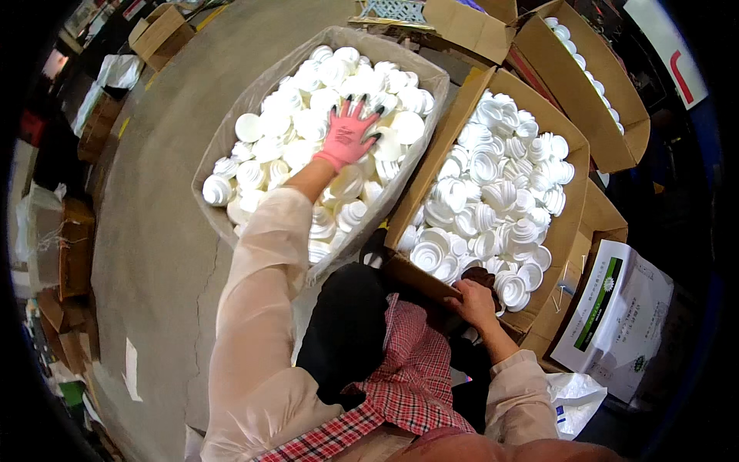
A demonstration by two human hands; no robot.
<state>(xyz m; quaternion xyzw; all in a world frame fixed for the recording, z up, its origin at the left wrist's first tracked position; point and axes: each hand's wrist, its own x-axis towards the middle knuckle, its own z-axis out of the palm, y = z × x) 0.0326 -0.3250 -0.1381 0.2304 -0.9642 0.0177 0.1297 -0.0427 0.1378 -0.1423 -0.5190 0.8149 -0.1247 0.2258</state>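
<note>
My left hand [348,137], in a pink glove with dark fingertips, lies with spread fingers on a heap of white round plastic lids [296,115]. They fill a large bin [231,138] lined with clear plastic. My bare right hand [475,302] is at the near edge of a cardboard box [443,142], its fingers bent over the rim. Just beyond those fingers sits a dark brown item [481,277] whose kind I cannot make out. Inside this box are many white stepped round lids [500,192], some nested in short stacks.
Another long carton [612,146] with white pieces stands at the far right. A white printed box [616,316] and a white plastic bag [576,400] are at the near right. Cardboard boxes [162,35] line the left side, across the grey floor [165,231].
</note>
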